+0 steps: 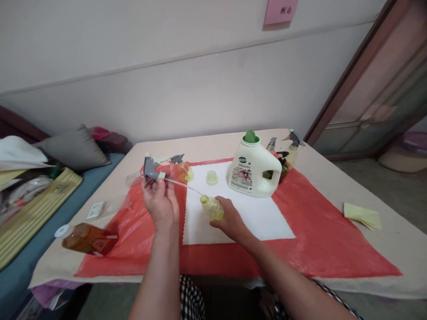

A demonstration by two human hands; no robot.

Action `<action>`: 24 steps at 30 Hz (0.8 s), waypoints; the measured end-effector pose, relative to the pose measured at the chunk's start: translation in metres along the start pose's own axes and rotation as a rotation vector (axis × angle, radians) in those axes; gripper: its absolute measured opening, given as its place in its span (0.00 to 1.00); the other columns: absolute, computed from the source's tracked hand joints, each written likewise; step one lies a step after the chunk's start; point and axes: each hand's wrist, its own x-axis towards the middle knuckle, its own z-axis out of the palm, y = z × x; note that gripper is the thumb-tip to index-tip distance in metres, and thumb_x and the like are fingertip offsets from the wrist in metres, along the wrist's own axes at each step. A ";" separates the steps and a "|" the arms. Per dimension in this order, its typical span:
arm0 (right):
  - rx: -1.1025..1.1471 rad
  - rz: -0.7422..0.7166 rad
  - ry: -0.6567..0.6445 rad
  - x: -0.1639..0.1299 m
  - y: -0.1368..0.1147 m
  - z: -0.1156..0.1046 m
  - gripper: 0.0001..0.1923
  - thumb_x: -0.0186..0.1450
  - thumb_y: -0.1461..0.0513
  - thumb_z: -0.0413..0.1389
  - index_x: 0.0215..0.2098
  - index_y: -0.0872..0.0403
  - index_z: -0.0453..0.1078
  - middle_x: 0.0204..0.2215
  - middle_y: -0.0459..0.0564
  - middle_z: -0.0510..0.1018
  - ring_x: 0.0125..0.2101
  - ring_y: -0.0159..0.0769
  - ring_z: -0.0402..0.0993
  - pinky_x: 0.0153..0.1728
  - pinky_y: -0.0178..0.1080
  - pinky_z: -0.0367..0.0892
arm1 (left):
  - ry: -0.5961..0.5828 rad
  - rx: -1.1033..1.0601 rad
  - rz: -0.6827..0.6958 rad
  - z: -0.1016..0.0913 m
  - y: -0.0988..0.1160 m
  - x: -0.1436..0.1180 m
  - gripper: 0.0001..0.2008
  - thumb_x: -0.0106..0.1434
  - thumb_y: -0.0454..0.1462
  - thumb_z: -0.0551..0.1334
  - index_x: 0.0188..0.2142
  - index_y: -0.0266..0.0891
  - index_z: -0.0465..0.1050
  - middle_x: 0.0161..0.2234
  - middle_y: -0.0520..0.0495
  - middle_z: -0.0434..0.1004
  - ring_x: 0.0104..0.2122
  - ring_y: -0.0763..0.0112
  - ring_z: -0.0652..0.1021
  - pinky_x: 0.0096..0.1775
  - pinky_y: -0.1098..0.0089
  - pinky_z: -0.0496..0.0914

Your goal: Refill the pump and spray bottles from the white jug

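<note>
My left hand (162, 198) is closed around a grey trigger spray head (151, 169), raised at the left of the white cloth. A thin clear dip tube (183, 184) runs from it toward the mouth of a small yellowish clear bottle (211, 207); whether the tip is inside I cannot tell. The bottle is tilted, its neck toward the left, with my right hand (231, 218) wrapped around its lower part. Behind the bottle a pale green cap (211, 178) rests on the white cloth (236, 229). A large white jug (245, 166) with a green spout stands to the right.
Red plastic sheeting (320, 235) covers much of the table (393, 258). Spray bottles (292, 155) stand behind the jug, and another spray bottle (183, 171) is behind my left hand. A brown-liquid bottle (88, 238) lies at left. Folded yellow paper (362, 215) is at right.
</note>
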 end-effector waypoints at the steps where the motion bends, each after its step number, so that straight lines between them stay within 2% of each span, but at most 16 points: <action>1: -0.010 0.002 -0.007 0.000 0.000 0.000 0.39 0.45 0.68 0.66 0.56 0.51 0.65 0.50 0.52 0.70 0.53 0.46 0.69 0.56 0.49 0.65 | 0.006 -0.001 0.010 0.000 0.002 0.000 0.15 0.56 0.32 0.70 0.42 0.44 0.73 0.46 0.51 0.77 0.44 0.70 0.81 0.58 0.57 0.71; 9: -0.027 -0.032 -0.010 0.001 0.000 -0.001 0.41 0.48 0.65 0.66 0.60 0.50 0.63 0.52 0.53 0.70 0.54 0.47 0.69 0.58 0.52 0.64 | -0.058 0.035 -0.054 0.001 -0.004 -0.008 0.18 0.56 0.34 0.72 0.45 0.48 0.74 0.46 0.52 0.78 0.45 0.68 0.81 0.56 0.57 0.73; 12: -0.008 -0.029 0.003 0.001 -0.003 -0.003 0.42 0.48 0.64 0.67 0.60 0.50 0.62 0.54 0.55 0.70 0.54 0.49 0.69 0.58 0.53 0.65 | -0.139 0.046 -0.157 0.007 -0.012 -0.018 0.19 0.56 0.35 0.72 0.47 0.50 0.75 0.48 0.52 0.77 0.47 0.68 0.80 0.56 0.58 0.72; 15: 0.033 -0.052 0.034 0.000 -0.008 -0.007 0.42 0.47 0.62 0.69 0.59 0.49 0.63 0.53 0.53 0.71 0.54 0.49 0.69 0.57 0.52 0.66 | -0.203 0.027 -0.266 0.014 -0.022 -0.030 0.19 0.55 0.34 0.73 0.46 0.47 0.76 0.48 0.50 0.78 0.49 0.69 0.79 0.56 0.64 0.70; 18: 0.071 -0.085 0.060 -0.001 -0.017 -0.012 0.41 0.48 0.61 0.69 0.58 0.48 0.64 0.51 0.52 0.72 0.53 0.48 0.70 0.54 0.51 0.68 | -0.235 0.041 -0.368 0.019 -0.031 -0.039 0.20 0.53 0.34 0.74 0.46 0.44 0.76 0.45 0.48 0.80 0.48 0.70 0.79 0.53 0.69 0.70; 24: 0.030 -0.065 0.147 -0.003 -0.025 -0.018 0.38 0.49 0.61 0.68 0.57 0.47 0.64 0.50 0.52 0.72 0.52 0.50 0.70 0.52 0.52 0.69 | -0.272 0.017 -0.502 0.023 -0.037 -0.049 0.22 0.53 0.33 0.72 0.47 0.44 0.74 0.44 0.47 0.81 0.46 0.70 0.80 0.49 0.68 0.71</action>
